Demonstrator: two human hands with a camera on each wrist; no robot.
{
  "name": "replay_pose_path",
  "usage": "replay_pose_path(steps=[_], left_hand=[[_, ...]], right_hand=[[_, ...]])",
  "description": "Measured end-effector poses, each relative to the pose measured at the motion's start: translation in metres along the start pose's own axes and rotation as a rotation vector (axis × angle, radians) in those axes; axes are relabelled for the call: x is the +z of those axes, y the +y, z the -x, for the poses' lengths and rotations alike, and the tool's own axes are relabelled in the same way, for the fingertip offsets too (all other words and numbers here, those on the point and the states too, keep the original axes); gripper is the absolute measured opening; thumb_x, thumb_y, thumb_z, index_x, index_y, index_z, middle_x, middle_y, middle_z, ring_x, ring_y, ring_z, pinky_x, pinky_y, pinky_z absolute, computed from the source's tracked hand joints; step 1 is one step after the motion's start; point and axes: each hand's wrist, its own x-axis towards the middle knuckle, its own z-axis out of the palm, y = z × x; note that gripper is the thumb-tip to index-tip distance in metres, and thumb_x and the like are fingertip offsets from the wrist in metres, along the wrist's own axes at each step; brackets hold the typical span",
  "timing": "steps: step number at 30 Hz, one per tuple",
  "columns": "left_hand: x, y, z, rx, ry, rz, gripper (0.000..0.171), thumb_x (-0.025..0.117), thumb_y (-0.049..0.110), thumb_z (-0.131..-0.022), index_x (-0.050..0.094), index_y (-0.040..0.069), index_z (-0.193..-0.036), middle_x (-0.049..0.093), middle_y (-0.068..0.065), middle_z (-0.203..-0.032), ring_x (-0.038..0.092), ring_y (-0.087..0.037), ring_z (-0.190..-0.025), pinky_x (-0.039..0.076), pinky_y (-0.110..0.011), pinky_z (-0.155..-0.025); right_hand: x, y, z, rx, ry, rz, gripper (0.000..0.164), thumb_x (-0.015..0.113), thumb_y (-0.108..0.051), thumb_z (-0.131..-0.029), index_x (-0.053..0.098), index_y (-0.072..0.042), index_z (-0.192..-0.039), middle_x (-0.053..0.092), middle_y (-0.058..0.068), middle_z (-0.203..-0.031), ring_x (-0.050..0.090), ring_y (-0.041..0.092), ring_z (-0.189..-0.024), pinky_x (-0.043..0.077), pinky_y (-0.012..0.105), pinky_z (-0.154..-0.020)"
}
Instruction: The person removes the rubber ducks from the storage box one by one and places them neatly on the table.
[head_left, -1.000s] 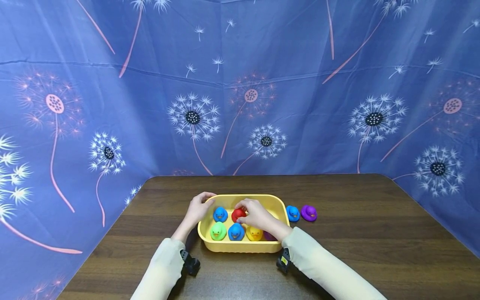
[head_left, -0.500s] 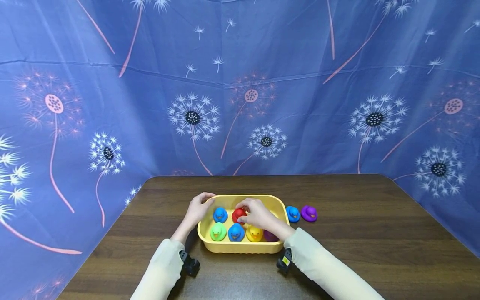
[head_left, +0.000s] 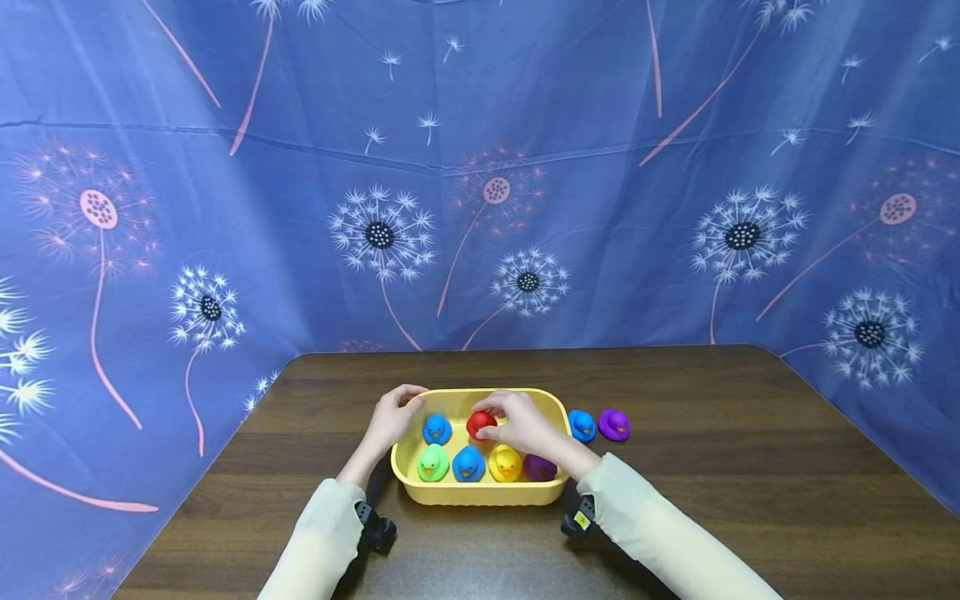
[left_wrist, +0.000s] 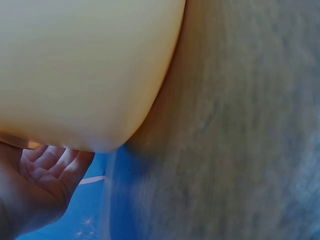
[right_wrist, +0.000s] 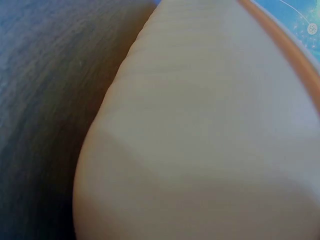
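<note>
In the head view, a yellow plastic tub [head_left: 487,495] stands on the table with rubber ducks inside. My left hand [head_left: 389,420] holds the tub's left rim near the far corner; the left wrist view shows its fingers [left_wrist: 68,167] against the outer wall. Over the tub, my right hand [head_left: 522,427] pinches a red rubber duck [head_left: 480,426] between thumb and fingers. A blue duck [head_left: 437,429] sits at the back left. Along the front are a green duck [head_left: 432,463], another blue duck [head_left: 468,465], a yellow duck [head_left: 505,464] and a purple duck [head_left: 539,468], partly shaded by my right wrist.
Right outside the tub, a blue duck [head_left: 582,426] and a purple duck [head_left: 615,426] sit side by side on the brown wooden table [head_left: 720,450]. A blue cloth [head_left: 615,217] with dandelion prints hangs behind it. Only the tub's outer wall [right_wrist: 200,125] fills the right wrist view.
My right hand has moved slightly right and away with the red duck, uncovering more of the yellow and purple ducks. The left hand stays at the rim. The head view has shifted slightly.
</note>
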Motion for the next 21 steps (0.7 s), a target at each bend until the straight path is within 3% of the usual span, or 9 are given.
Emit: replay_pose_path(steps=[6,11,21], left_hand=[[-0.001,0.001,0.002,0.004,-0.004,-0.017,0.02,0.057,0.013,-0.092,0.067,0.005,-0.107,0.068,-0.012,-0.098,0.062,-0.022,-0.091,0.047,-0.033,-0.079],[-0.001,0.001,0.002,-0.011,-0.011,-0.013,0.02,0.056,0.014,-0.092,0.066,0.006,-0.108,0.068,-0.012,-0.1,0.062,-0.024,-0.093,0.048,-0.037,-0.081],[-0.002,0.0,0.001,-0.01,-0.01,-0.018,0.02,0.056,0.014,-0.092,0.066,0.006,-0.108,0.068,-0.011,-0.099,0.062,-0.023,-0.093,0.047,-0.036,-0.081]], right_hand=[[-0.009,-0.003,0.006,-0.011,0.014,-0.019,0.033,0.074,-0.009,-0.077,0.067,0.0,-0.108,0.068,0.009,-0.098,0.062,0.024,-0.088,0.051,0.039,-0.081],[-0.018,-0.003,0.01,-0.07,0.055,-0.013,0.03,0.075,-0.009,-0.075,0.067,0.002,-0.102,0.067,0.007,-0.092,0.063,0.02,-0.083,0.052,0.035,-0.077],[-0.031,-0.001,0.015,-0.066,0.067,-0.029,0.029,0.077,-0.007,-0.074,0.068,-0.001,-0.101,0.067,0.009,-0.095,0.065,0.022,-0.085,0.053,0.037,-0.079]])
